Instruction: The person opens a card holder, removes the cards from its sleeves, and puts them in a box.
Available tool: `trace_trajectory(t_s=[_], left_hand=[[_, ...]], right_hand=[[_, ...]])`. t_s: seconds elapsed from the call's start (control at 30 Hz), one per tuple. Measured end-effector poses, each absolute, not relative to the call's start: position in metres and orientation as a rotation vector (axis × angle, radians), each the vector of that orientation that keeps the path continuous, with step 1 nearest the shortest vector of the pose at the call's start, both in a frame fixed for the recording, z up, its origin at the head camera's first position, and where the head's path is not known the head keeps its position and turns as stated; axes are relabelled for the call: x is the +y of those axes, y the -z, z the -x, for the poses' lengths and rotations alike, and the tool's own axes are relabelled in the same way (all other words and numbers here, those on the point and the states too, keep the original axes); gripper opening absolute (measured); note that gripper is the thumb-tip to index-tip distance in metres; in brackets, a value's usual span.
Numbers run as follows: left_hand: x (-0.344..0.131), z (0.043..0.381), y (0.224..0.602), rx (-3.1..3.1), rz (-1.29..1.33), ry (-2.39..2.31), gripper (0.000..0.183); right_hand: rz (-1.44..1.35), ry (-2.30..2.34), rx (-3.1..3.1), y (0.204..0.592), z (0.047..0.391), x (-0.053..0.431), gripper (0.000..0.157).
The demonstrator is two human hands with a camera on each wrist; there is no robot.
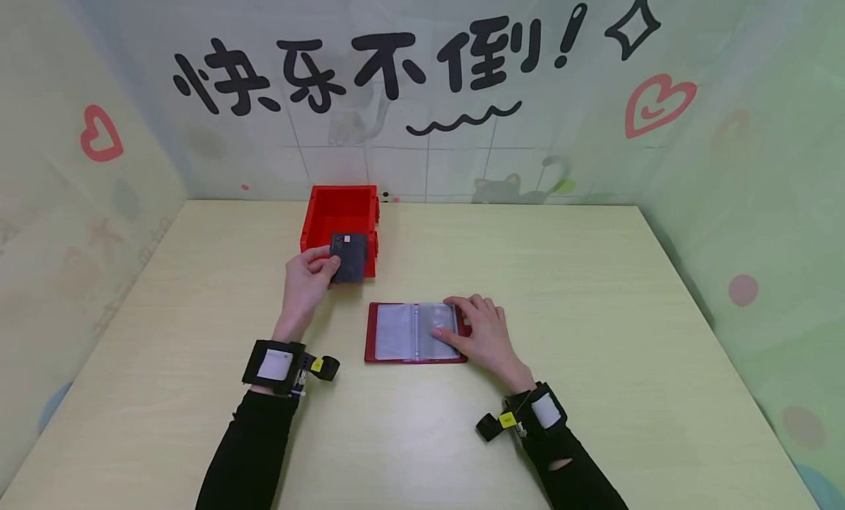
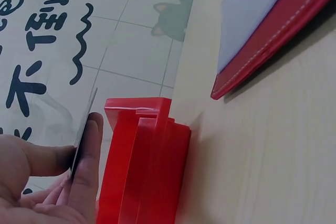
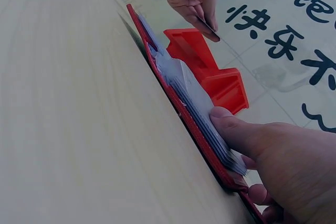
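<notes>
My left hand (image 1: pixel 305 284) pinches a dark card (image 1: pixel 350 262) between thumb and fingers, over the front of a red plastic bin (image 1: pixel 342 209). In the left wrist view the card (image 2: pixel 84 132) appears edge-on, apart from the bin. A red card holder (image 1: pixel 372 334) lies spread on the table, its clear plastic sleeves (image 1: pixel 396 334) showing. At its right side my right hand (image 1: pixel 490 335) grips it, thumb on the sleeves and fingers at the cover's edge. The right wrist view shows the stack of sleeves (image 3: pixel 197 106) slightly fanned under the thumb; some fingertips are hidden.
The pale wooden table (image 1: pixel 409 436) reaches back to a printed backdrop (image 1: pixel 422 165) with black characters. The bin stands near the table's far edge, behind and left of the card holder. Printed side panels (image 1: pixel 746 224) flank the table.
</notes>
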State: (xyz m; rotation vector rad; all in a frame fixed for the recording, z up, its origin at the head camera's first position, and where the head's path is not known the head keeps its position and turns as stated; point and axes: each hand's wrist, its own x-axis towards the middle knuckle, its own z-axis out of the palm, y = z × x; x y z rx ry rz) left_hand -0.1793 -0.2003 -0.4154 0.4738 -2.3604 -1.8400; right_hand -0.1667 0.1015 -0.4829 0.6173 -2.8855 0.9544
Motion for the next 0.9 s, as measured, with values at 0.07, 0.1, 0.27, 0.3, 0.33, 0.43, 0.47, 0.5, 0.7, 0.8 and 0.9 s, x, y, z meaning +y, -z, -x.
trace_trajectory(t_s=[0.07,0.1,0.27,0.3,0.33,0.43,0.47,0.5,0.7,0.8,0.9], left_hand=[[-0.202,0.183,0.414,-2.343,-0.494,1.816,0.041],[-0.203,0.185,0.413,-2.334,-0.503,1.81,0.041],[-0.204,0.192,0.411,-2.327,-0.508,1.787,0.042],[-0.203,0.194,0.411,-2.329,-0.498,1.781,0.042],[-0.203,0.195,0.411,-2.331,-0.489,1.778,0.043],[-0.202,0.199,0.411,-2.341,-0.475,1.762,0.043],[-0.202,0.201,0.411,-2.347,-0.479,1.752,0.043],[-0.201,0.202,0.411,-2.351,-0.484,1.743,0.044],[-0.196,0.212,0.409,-2.397,-0.493,1.658,0.047],[-0.194,0.217,0.41,-2.419,-0.452,1.598,0.048],[-0.191,0.22,0.413,-2.427,-0.394,1.522,0.047]], right_hand=[[-0.618,-0.953,-2.882,0.483,0.166,0.102,0.057],[-0.618,-0.953,-2.881,0.482,0.166,0.102,0.057],[-0.613,-0.946,-2.889,0.482,0.166,0.103,0.057],[-0.613,-0.944,-2.888,0.482,0.166,0.103,0.057],[-0.612,-0.942,-2.888,0.482,0.166,0.103,0.057],[-0.615,-0.949,-2.886,0.48,0.165,0.102,0.056],[-0.616,-0.954,-2.885,0.48,0.165,0.102,0.056],[-0.617,-0.956,-2.883,0.479,0.165,0.102,0.056],[-0.612,-0.948,-2.891,0.478,0.164,0.102,0.057],[-0.607,-0.949,-2.905,0.479,0.165,0.102,0.057],[-0.603,-0.953,-2.917,0.479,0.165,0.102,0.058]])
